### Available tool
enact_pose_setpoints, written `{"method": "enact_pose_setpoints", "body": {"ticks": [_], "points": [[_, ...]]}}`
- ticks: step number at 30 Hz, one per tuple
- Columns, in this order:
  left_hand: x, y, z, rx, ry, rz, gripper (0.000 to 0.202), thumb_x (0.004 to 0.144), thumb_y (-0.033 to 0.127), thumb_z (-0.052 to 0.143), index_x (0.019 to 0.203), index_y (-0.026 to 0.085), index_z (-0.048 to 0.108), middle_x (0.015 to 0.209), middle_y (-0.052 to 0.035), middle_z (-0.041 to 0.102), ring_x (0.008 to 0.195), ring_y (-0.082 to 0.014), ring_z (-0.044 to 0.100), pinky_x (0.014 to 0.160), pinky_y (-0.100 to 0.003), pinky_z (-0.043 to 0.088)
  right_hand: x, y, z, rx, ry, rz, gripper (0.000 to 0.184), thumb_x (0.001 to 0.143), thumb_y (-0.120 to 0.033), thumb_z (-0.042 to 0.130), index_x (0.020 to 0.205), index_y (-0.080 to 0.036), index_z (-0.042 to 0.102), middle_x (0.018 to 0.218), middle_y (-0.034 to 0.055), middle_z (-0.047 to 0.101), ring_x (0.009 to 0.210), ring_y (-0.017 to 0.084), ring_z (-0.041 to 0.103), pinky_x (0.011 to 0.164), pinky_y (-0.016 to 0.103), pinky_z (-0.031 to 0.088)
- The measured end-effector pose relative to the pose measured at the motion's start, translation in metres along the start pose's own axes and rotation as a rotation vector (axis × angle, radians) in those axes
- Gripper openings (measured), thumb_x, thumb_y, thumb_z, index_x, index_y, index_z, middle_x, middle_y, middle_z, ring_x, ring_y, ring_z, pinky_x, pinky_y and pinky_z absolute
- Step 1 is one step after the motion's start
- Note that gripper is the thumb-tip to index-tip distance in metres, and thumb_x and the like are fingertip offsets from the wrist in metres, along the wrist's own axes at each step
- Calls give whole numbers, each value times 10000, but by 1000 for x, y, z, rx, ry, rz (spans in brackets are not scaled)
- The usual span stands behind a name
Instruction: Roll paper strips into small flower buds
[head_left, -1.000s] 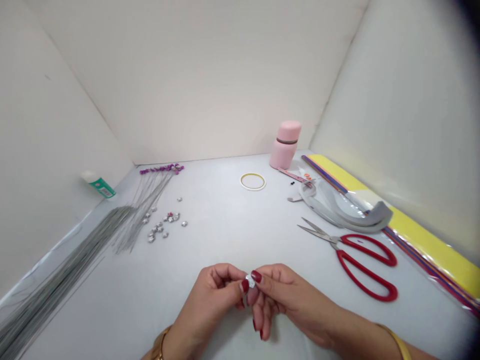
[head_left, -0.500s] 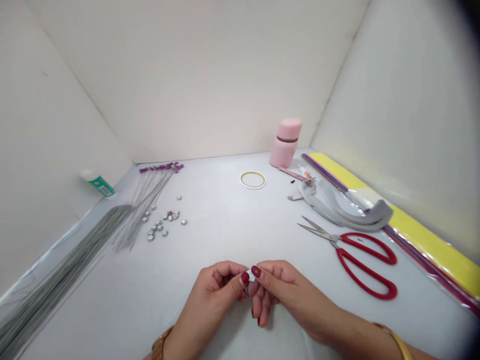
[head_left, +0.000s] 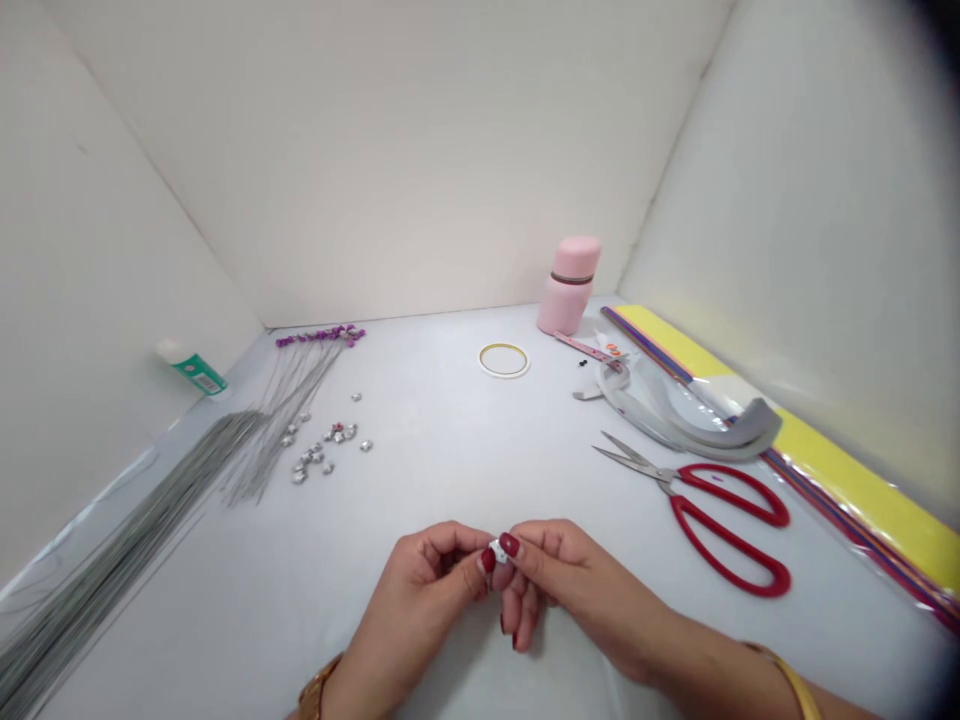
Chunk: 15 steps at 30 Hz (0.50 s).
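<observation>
My left hand (head_left: 431, 585) and my right hand (head_left: 559, 580) meet low in the middle of the view, just above the white table. Both are closed in a pinch on one small silver-white folded piece (head_left: 498, 549), held between the thumbs and forefingers. The other fingers are curled under. A gold bracelet sits on each wrist.
Red-handled scissors (head_left: 712, 505) lie open to the right, beside curled grey strips (head_left: 697, 415) and a pack of coloured paper (head_left: 847, 475). A pink bottle (head_left: 568, 285) and a tape ring (head_left: 504, 360) stand farther back. Left: thin wires (head_left: 135, 530), several small silver pieces (head_left: 322, 445), purple-tipped stems (head_left: 319, 337), a glue bottle (head_left: 191, 367).
Both hands have stayed together on the small piece, shifting slightly up the frame; the fingers have worked it a little. Nothing else on the table has moved.
</observation>
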<state>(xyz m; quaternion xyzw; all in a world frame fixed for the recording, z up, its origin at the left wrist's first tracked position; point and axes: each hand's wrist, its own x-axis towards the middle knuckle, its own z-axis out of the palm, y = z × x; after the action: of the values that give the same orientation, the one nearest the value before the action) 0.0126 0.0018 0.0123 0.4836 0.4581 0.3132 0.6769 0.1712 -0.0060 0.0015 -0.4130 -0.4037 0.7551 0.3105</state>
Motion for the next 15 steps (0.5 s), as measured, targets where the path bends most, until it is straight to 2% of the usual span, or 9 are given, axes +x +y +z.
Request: {"method": "enact_pose_setpoints", "body": {"ticks": [7,12,15], "points": [[-1,-4,-1,-130,-18,-53,171,729,237,631,613,111,626,577,1,593,565,-91,465,578,-195,368,0,1,-2,51,-66,66,415,761,-494,525,700,-89,591,524,39,616,423,105,571,454,208,432],[1,-3,3,-19,96,10,182,718,277,639,633,116,626,543,12,576,558,-102,487,565,-201,374,2,2,-2,31,-35,11,396,788,-479,500,718,-97,582,553,41,625,448,101,580,469,199,423],[2,-2,3,4,82,12,191,734,298,614,660,124,642,560,4,590,568,-112,488,573,-212,378,2,1,-1,37,-9,-1,409,787,-498,486,701,-106,566,548,35,620,440,101,575,468,202,419]]}}
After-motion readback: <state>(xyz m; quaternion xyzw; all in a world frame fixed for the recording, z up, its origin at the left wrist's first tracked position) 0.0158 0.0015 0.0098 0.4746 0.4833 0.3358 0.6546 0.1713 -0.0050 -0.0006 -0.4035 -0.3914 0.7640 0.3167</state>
